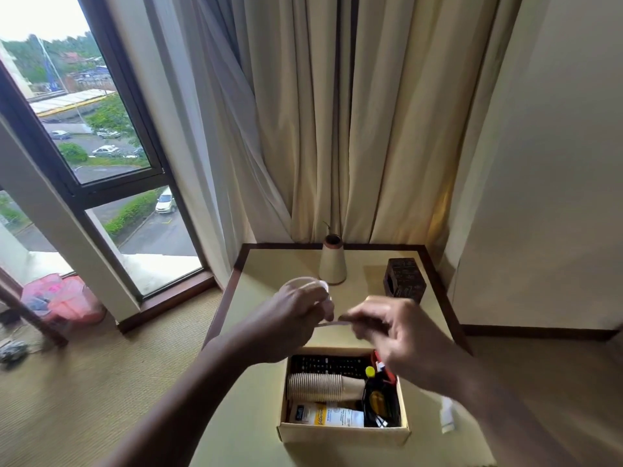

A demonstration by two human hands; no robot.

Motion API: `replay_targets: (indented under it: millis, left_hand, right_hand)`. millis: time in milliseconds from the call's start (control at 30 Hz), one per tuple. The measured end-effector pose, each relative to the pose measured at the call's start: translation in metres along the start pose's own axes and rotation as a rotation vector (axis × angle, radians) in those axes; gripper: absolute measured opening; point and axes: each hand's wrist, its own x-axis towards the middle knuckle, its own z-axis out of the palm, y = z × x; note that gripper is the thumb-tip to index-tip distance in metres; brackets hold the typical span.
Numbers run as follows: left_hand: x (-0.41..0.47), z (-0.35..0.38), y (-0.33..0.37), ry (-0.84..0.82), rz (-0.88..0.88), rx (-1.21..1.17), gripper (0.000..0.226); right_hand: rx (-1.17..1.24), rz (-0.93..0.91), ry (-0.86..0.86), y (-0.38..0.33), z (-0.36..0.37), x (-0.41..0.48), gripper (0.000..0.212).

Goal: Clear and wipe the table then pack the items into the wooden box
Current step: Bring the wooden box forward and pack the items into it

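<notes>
A wooden box [344,433] sits on the near part of the table [269,264]. It holds a black remote control [328,364], a stack of paper cups [317,385], a white and yellow tube [327,416] and black items with a yellow cap [370,371]. Above the box, my left hand [293,318] grips a loop of white cable [305,283]. My right hand [387,326], blurred, pinches the cable's straight end. A small white item [447,416] lies on the table to the right of the box.
A cream cone-shaped vase [332,264] and a dark carved box [404,279] stand at the table's far side, before long curtains [337,129]. A window is at the left, with a pink bag [64,299] on the carpet below it. A wall stands to the right.
</notes>
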Motion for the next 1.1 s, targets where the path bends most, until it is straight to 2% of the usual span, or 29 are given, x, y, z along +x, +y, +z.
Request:
replay_targets:
  millis: [100, 200, 300, 400, 467, 533, 633, 733, 800, 867, 900, 967, 1100]
  left_hand:
    - [-0.009, 0.003, -0.004, -0.143, -0.072, -0.475, 0.037]
    - [-0.014, 0.009, 0.002, -0.217, 0.008, -0.876, 0.027]
    - [-0.015, 0.016, 0.017, -0.169, 0.140, -1.298, 0.022]
    - [-0.010, 0.019, 0.036, 0.048, 0.213, -1.510, 0.021]
    - [-0.005, 0.014, 0.045, 0.206, 0.197, -1.386, 0.022]
    - [-0.001, 0.011, 0.045, 0.301, 0.177, -1.099, 0.023]
    - [0.001, 0.013, 0.036, 0.324, 0.202, -0.758, 0.024]
    - [0.001, 0.015, 0.027, 0.355, 0.179, -0.554, 0.030]
    - [0.003, 0.017, 0.022, 0.379, 0.107, -0.371, 0.033]
    - [0.004, 0.020, 0.019, 0.379, 0.063, -0.221, 0.023]
    - [0.005, 0.021, 0.019, 0.357, 0.040, -0.199, 0.018]
    - [0.006, 0.021, 0.016, 0.277, -0.016, -0.246, 0.021]
    - [0.005, 0.012, 0.009, 0.041, -0.126, -0.588, 0.051]
  right_hand:
    - [-0.253, -0.239, 0.186, 0.005, -0.018, 0.009, 0.024]
    - [-0.298, -0.353, 0.372, 0.009, -0.014, 0.018, 0.019]
    - [-0.146, -0.242, 0.501, 0.008, 0.011, 0.019, 0.024]
    - [-0.099, -0.128, 0.397, 0.010, 0.041, 0.018, 0.016]
    - [-0.041, -0.088, 0.286, 0.009, 0.056, 0.014, 0.017]
    - [-0.002, -0.031, 0.203, 0.005, 0.062, 0.010, 0.017]
    - [-0.013, 0.037, 0.096, 0.000, 0.061, 0.007, 0.028]
    - [-0.045, 0.077, 0.068, -0.005, 0.056, 0.004, 0.036]
    - [0.015, 0.089, 0.078, -0.010, 0.052, 0.002, 0.030]
    - [-0.033, 0.050, 0.107, -0.015, 0.046, 0.000, 0.023]
    - [-0.120, -0.022, 0.140, -0.015, 0.040, 0.000, 0.022]
    - [-0.279, -0.200, 0.197, -0.015, 0.027, 0.000, 0.021]
    - [-0.458, -0.414, 0.198, -0.013, 0.007, 0.006, 0.019]
